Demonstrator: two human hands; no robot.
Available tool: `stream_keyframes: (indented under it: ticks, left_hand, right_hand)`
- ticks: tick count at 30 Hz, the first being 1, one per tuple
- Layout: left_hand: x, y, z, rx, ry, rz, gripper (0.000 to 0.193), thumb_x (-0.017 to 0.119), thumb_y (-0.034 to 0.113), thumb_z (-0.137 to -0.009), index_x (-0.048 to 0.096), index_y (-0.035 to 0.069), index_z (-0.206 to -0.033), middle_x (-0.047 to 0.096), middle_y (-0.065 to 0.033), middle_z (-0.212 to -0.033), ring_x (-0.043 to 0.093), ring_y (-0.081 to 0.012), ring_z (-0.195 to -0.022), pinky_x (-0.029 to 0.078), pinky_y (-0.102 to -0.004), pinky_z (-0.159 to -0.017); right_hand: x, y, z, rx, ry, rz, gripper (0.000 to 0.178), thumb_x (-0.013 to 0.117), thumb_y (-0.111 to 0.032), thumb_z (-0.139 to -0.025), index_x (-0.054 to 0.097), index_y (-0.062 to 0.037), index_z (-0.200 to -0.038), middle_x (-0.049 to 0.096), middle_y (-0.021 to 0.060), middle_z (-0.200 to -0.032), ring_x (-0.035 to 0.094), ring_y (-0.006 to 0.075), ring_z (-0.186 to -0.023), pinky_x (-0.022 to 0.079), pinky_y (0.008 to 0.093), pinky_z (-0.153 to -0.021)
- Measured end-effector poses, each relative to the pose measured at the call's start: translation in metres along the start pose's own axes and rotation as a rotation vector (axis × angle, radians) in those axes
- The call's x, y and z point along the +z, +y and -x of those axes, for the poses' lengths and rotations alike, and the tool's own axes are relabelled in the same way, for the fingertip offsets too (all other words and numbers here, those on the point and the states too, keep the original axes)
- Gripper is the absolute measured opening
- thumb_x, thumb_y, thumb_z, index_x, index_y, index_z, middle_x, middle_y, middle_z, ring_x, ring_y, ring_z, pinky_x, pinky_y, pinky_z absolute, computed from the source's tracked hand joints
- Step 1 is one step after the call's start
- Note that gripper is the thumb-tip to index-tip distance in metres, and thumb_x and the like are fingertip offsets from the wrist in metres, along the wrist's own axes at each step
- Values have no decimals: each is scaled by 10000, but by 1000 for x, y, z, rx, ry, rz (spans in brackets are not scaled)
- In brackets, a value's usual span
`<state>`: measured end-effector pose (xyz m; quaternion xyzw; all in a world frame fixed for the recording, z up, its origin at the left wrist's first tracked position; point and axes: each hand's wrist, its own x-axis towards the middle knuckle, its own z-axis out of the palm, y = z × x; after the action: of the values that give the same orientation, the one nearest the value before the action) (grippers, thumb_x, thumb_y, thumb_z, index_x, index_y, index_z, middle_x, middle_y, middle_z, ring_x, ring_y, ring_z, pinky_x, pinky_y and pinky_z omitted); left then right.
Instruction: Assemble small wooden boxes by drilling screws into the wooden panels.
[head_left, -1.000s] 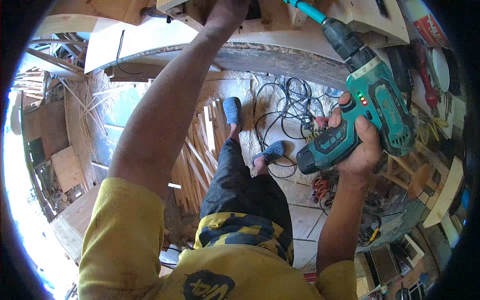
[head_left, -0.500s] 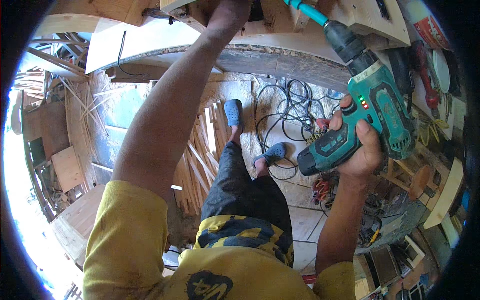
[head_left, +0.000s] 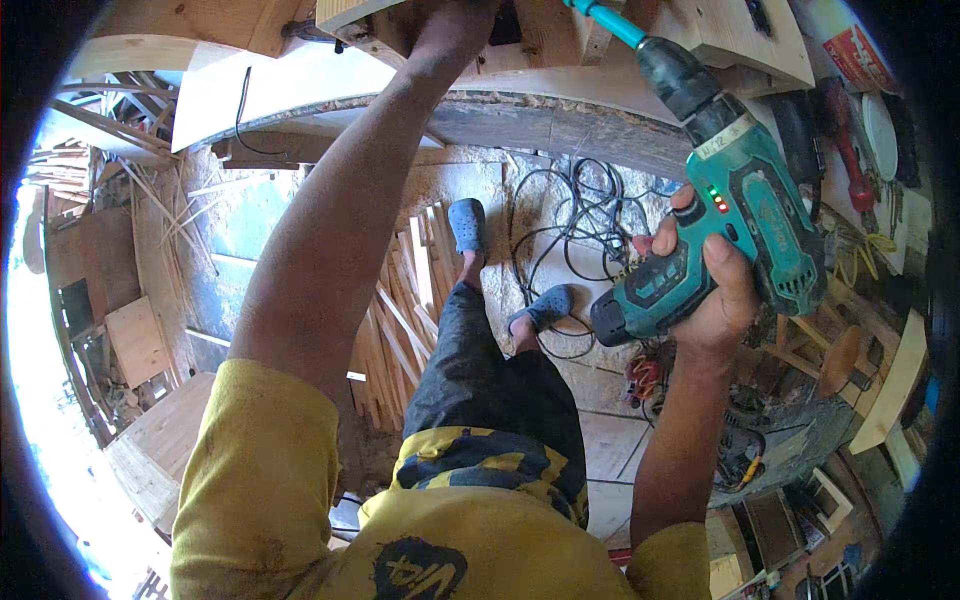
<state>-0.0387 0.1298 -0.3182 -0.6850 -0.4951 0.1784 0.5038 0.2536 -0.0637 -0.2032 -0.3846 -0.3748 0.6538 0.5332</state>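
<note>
- Right hand (head_left: 712, 290) has its grip wrapped tight round the handle of the teal cordless drill (head_left: 728, 218), index finger up by the trigger. The drill is tilted so the chuck and the light-blue bit (head_left: 605, 20) point up and to the left, into the wooden pieces (head_left: 560, 30) on the worktop (head_left: 520, 120). My guess is it's held that way so the bit goes in square to the wood.
- Left arm is stretched right out, and the left hand (head_left: 455, 22) is up on that same wood, just beside where the bit meets it. Looks like it's bracing the piece so it doesn't spin or walk under the drill. The hand is mostly cut off at the top edge, so I can't tell whether that grip is spread flat or curled over an edge.
- The drill itself sits off the worktop, in the air over the person's right side, with small red and green lights lit on its body.
- Down on the floor: a tangle of black cable (head_left: 590, 215), a stack of thin wood strips (head_left: 400, 320), and the person's blue clogs (head_left: 468, 222).
- Compared with a second ago, basically nothing has shifted. Both hands are in the same spots and the drill's angle is a hair different at most, so it reads as steady pressure rather than repositioning.
</note>
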Motion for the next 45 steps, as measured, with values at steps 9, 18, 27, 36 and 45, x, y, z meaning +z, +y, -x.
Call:
stream_keyframes:
  ticks: [9, 18, 27, 36, 45]
  left_hand:
    - [33, 15, -2, -213, 72, 1218, 304, 391, 152, -897, 459, 43, -1173, 533, -240, -1088, 542, -367, -994, 455, -444, -786]
    - [2, 5, 1, -486, -343, 1594, 327, 425, 206, -903, 481, 22, -1167, 555, -244, -1053, 560, -380, -959, 441, -438, -827]
    - [-2, 12, -10, -286, -258, 883, 238, 478, 115, -829, 553, 13, -1031, 589, -189, -972, 595, -305, -868, 475, -413, -724]
    - [37, 40, 2, 9, -204, 565, 147, 515, 54, -787, 602, 51, -905, 626, -126, -868, 626, -248, -802, 489, -342, -645]
    - [-34, 7, 5, -554, -150, 1644, 234, 455, 184, -878, 526, 16, -1025, 585, -207, -994, 619, -332, -873, 498, -391, -735]
  right_hand:
    - [-6, -2, -1, -1, -15, -15, 496, 543, -183, -788, 367, 41, -1194, 497, 166, -1039, 551, 181, -758, 568, 382, -693]
    - [3, -5, 3, 35, 109, -132, 515, 609, -128, -704, 443, 19, -1169, 575, 194, -958, 570, 200, -679, 497, 278, -596]
    - [-7, 4, 11, 83, 33, -38, 515, 566, -182, -761, 399, 24, -1202, 516, 144, -1041, 573, 170, -776, 547, 385, -756]
    - [-18, 15, 36, 91, 97, -95, 507, 586, -200, -749, 411, 31, -1165, 522, 134, -989, 561, 183, -767, 503, 375, -764]
    - [-67, 21, 136, 115, 133, -182, 557, 670, -280, -728, 441, -40, -1176, 551, 136, -977, 538, 224, -718, 442, 346, -617]
